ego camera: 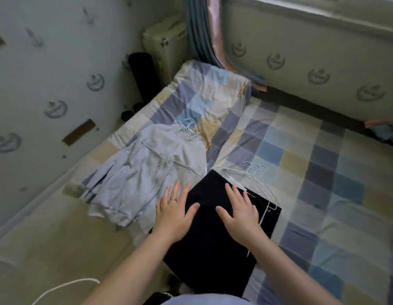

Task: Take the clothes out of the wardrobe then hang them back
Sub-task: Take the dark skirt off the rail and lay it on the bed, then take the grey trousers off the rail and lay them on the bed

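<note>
A white cord [90, 280] curved over the pale side of the bed [323, 183], well back from the left fingers and off to their left. Both bare forearms reached forward over the bedding.

The left hand [173, 213] lay flat and palm down. Its fingers [175, 190] were straight, spread and gripping nothing, and a ring [173, 199] showed on one of them. Its thumb rested on the black garment [213, 249], while the other fingertips lay over the lower edge of the grey sweatshirt [145, 172]. The right hand [239, 213] lay flat too, its fingers splayed wide on the black cloth and holding nothing.

The black garment was folded into a long dark rectangle under both palms, running back toward the person's body. A bunch of white wire hangers [255, 172] lay across its far corner, just beyond the right fingertips, with the hooks pointing away. Whether any finger touched the wire could not be told.

Ahead of the left fingertips the grey sweatshirt was spread out on the bed. The hanger hook [189, 125] poked out of its collar at the far end.

Farther beyond both sets of fingers sat a folded checked quilt [213, 91]. Past it a curtain [200, 29] hung beside a pale suitcase [164, 42] standing against the wall.
</note>
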Demonstrator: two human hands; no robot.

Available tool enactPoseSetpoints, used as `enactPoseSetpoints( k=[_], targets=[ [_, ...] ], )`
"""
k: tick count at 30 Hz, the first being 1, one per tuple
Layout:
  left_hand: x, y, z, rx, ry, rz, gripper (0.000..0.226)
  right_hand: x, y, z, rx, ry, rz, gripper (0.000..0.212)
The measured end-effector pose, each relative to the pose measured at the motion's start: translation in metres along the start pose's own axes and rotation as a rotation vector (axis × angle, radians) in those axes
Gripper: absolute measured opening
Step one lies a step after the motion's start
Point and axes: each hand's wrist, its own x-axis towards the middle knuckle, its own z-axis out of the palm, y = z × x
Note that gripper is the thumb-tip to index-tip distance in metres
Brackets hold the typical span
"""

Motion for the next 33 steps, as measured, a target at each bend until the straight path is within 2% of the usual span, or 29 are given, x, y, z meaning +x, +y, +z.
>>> enactPoseSetpoints(
  k=[7,13,18,21,27,33],
  targets=[
    [-0.097,-0.03,-0.004,-0.022,0.134,-0.222,0.079,-0.037,-0.039,0.029,-0.118,-0.15,-0.276,0.07],
    [-0.203,-0.079,-0.016,-0.013,0.255,-0.509,0.081,-0.079,-0.097,0.078,-0.254,-0.324,-0.581,0.07],
    [-0.306,-0.127,-0.016,-0.016,0.344,-0.744,0.085,-0.136,-0.152,0.136,-0.338,-0.405,-0.822,0.07],
    [-0.378,-0.155,-0.011,-0.047,0.429,-0.884,0.086,-0.185,-0.181,0.175,-0.394,-0.458,-0.969,0.07],
    [-0.54,-0.201,-0.007,-0.086,0.644,-1.084,0.071,-0.321,-0.24,0.243,-0.441,-0.573,-1.286,0.067],
    [-0.712,-0.226,-0.03,0.028,0.907,-1.241,0.07,-0.475,-0.304,0.301,-0.366,-0.582,-1.648,0.068]
  ],
)
